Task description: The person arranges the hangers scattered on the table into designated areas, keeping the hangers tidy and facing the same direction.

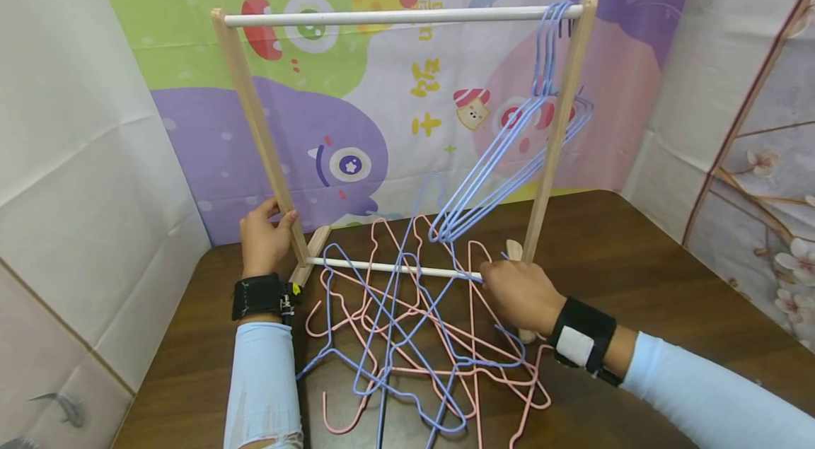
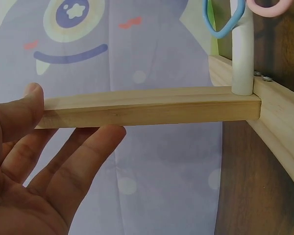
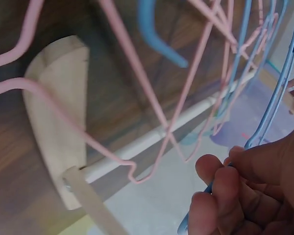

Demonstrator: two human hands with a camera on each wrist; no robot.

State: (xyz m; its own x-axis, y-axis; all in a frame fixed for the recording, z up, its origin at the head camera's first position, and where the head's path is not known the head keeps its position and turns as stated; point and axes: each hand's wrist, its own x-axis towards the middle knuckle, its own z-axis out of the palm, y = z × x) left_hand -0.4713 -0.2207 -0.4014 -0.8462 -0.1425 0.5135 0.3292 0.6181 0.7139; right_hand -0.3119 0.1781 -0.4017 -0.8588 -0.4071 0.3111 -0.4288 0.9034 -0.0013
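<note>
My left hand [image 1: 267, 244] holds the left wooden post [image 1: 257, 124] of a hanger rack low down, thumb on one side and fingers on the other, as the left wrist view shows. On the right, my right hand [image 1: 522, 293] pinches the wire of a blue hanger [image 3: 183, 227] between thumb and fingers, close to the rack's lower white bar [image 1: 382, 266]. Pink hangers [image 1: 347, 430] and blue ones lie tangled on the table between my arms, partly over that bar. Several blue hangers [image 1: 542, 90] hang bunched at the right end of the white top rail [image 1: 401, 16].
The rack's right post [image 1: 554, 145] rises just behind my right hand, with its wooden foot [image 3: 59, 98] on the brown table [image 1: 185, 364]. A cartoon-printed cloth [image 1: 267, 124] covers the wall behind; pale panels [image 1: 83, 152] stand at both sides.
</note>
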